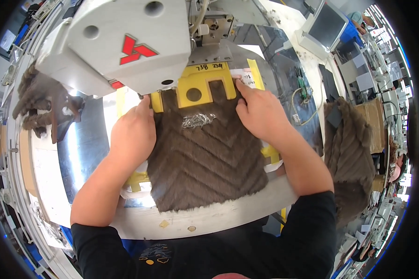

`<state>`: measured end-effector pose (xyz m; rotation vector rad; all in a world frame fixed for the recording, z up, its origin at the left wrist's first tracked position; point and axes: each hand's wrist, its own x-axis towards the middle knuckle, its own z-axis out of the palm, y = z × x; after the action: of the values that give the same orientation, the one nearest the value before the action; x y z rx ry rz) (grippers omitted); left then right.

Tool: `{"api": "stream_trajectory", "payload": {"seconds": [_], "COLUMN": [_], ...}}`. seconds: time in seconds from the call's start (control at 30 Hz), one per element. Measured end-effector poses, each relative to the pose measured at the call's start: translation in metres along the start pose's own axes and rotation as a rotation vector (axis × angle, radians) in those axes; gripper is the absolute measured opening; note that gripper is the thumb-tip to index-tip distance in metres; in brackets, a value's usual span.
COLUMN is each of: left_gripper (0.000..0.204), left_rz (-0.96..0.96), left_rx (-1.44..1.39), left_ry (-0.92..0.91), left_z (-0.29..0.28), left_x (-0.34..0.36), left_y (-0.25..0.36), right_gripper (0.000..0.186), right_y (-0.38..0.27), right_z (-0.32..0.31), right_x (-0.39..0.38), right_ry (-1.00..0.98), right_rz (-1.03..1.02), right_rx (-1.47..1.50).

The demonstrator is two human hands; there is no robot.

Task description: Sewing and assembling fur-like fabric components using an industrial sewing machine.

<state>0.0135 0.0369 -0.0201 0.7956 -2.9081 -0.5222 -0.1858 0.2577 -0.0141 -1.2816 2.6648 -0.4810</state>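
Observation:
A piece of brown fur fabric (205, 153) with chevron grooves lies flat in front of me, a crinkled silvery patch (198, 121) near its top. Over its top edge sits a yellow template (191, 86) with notches and a round hole. My left hand (134, 130) rests at the fur's upper left, index finger stretched toward the template's left end. At the opposite side my right hand (264, 114) touches the upper right, its index finger extended by the template's right end and the thumb apart. Neither hand grips anything that I can see.
Above the template looms a white industrial sewing machine head (121, 46). More brown fur pieces lie at left (46, 104) and right (349, 158). A monitor (328, 25) stands at the far right, near a green-handled tool (303, 88) and cable. People sit farther off at right.

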Motion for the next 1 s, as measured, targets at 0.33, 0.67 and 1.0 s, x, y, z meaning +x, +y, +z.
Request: {"api": "stream_trajectory", "payload": {"seconds": [0.33, 0.67, 1.0], "left_gripper": [0.049, 0.051, 0.088], "left_rz": [0.057, 0.127, 0.415], "left_rx": [0.029, 0.051, 0.070], "left_ry": [-0.103, -0.113, 0.058], "left_z": [-0.011, -0.010, 0.005], "left_x": [-0.024, -0.031, -0.043], "left_y": [-0.002, -0.003, -0.006], "right_gripper": [0.067, 0.063, 0.077], "right_y": [-0.035, -0.052, -0.055], "right_z": [-0.020, -0.019, -0.006], "right_x": [-0.080, -0.163, -0.123], "right_ry": [-0.203, -0.247, 0.111], "right_rz": [0.162, 0.325, 0.015], "right_rx": [0.244, 0.326, -0.168]}}
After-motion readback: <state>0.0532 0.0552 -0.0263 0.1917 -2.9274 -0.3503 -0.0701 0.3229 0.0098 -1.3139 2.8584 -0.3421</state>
